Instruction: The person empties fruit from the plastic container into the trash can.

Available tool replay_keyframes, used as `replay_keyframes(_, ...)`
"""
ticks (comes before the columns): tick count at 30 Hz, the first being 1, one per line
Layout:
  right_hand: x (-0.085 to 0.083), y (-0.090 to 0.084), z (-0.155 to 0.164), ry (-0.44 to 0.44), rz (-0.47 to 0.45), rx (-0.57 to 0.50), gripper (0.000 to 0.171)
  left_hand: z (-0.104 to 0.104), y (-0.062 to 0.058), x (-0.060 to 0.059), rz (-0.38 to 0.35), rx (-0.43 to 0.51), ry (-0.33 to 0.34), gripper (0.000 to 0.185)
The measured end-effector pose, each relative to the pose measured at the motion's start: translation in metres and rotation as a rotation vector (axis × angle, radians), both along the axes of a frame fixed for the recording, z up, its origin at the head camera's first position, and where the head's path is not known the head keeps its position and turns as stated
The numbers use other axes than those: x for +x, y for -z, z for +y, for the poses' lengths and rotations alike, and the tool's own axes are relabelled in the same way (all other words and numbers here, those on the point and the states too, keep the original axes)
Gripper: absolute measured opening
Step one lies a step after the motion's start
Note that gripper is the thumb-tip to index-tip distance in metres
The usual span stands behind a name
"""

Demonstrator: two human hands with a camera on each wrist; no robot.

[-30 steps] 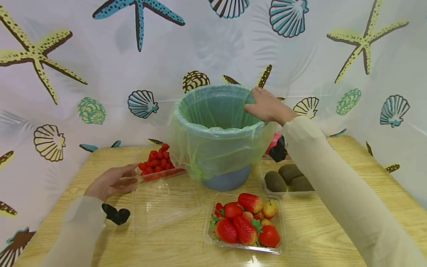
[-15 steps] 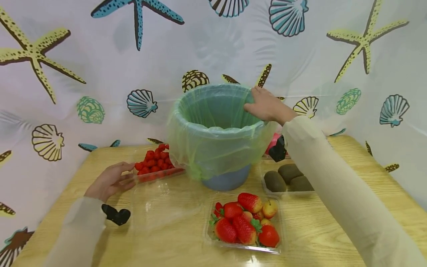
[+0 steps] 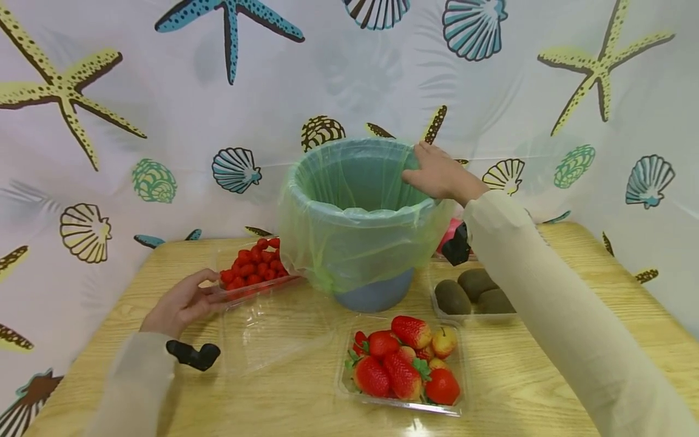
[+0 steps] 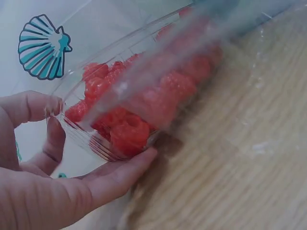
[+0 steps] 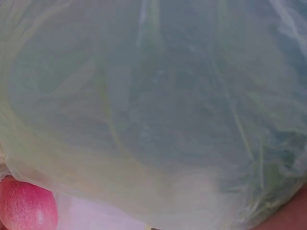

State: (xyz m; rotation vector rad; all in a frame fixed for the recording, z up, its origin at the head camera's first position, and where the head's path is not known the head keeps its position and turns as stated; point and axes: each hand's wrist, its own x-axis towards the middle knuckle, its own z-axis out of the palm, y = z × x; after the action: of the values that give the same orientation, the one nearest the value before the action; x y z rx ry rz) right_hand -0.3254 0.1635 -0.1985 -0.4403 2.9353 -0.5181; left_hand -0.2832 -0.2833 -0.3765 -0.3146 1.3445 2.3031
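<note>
Your left hand grips the near left end of the raspberry tray, a clear plastic punnet full of red raspberries. The left wrist view shows the thumb over the rim and the fingers curled under the base, so the grip is closed on the tray. The tray sits at the left of the wooden table, tilted slightly, its far end just beside the bin. Its clear lid lies open on the table toward you.

Your right hand rests on the far right rim of the bin, fingers hooked over the green liner bag; it holds the rim.

In front of the bin stands a tray of strawberries. To its right is a tray of kiwis. A pink apple lies behind the bin.
</note>
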Motion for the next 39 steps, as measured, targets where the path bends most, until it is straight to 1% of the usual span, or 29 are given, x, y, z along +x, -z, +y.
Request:
replay_keyframes(1,0.000,0.000,0.000,0.000,0.001,-0.002,0.071,0.000,0.002,0.000,-0.006,-0.001,-0.012,0.004)
replay_keyframes(3,0.000,0.000,0.000,0.001,0.004,-0.005,0.071,0.001,0.006,0.000,-0.009,0.006,-0.025,0.015)
replay_keyframes(4,0.000,0.000,0.000,0.003,0.005,-0.007,0.071,0.000,0.008,0.000,0.004,0.008,-0.025,0.009)
replay_keyframes(6,-0.001,0.000,0.000,0.004,0.005,-0.009,0.071,0.001,0.011,0.000,0.021,-0.001,-0.026,0.008)
replay_keyframes(7,-0.001,0.001,0.000,0.005,0.004,-0.011,0.071,0.001,0.013,0.001,0.041,-0.015,-0.020,0.003)
replay_keyframes(10,-0.002,0.002,0.000,0.008,0.003,-0.009,0.071,0.000,0.014,0.004,0.060,-0.027,-0.009,0.023)
replay_keyframes(12,-0.002,0.002,0.000,0.007,0.004,-0.004,0.071,0.000,0.014,0.007,0.057,-0.021,-0.012,0.027)
replay_keyframes(15,-0.002,0.002,-0.001,0.007,0.006,0.001,0.071,0.000,0.013,0.010,0.066,-0.004,-0.040,0.029)
replay_keyframes(16,-0.001,0.002,-0.001,0.007,0.006,0.003,0.071,-0.001,0.012,0.010,0.076,-0.005,-0.054,0.028)
replay_keyframes(19,0.000,0.001,-0.001,0.006,0.006,0.005,0.071,-0.001,0.009,0.012,0.118,-0.049,-0.076,0.020)
replay_keyframes(22,0.000,0.000,-0.001,0.006,0.004,0.005,0.071,-0.002,0.004,0.015,0.132,-0.083,-0.076,0.007)
replay_keyframes(23,0.000,0.000,-0.001,0.005,0.004,0.004,0.071,-0.002,0.003,0.016,0.136,-0.091,-0.071,0.005)
replay_keyframes(27,0.000,0.001,0.000,0.004,0.005,0.003,0.071,-0.005,-0.001,0.018,0.129,-0.046,-0.078,0.005)
replay_keyframes(31,-0.002,0.001,0.001,0.007,0.006,0.007,0.071,-0.010,-0.007,0.019,0.132,0.031,-0.102,0.005)
replay_keyframes(34,-0.001,0.002,0.001,0.007,0.005,0.004,0.071,-0.016,-0.013,0.021,0.132,0.112,-0.119,0.007)
replay_keyframes(37,0.000,0.002,0.001,0.002,0.006,0.001,0.071,-0.022,-0.020,0.023,0.152,0.171,-0.128,0.009)
replay_keyframes(39,0.000,0.001,0.001,0.000,0.008,0.002,0.071,-0.025,-0.026,0.025,0.179,0.186,-0.123,0.012)
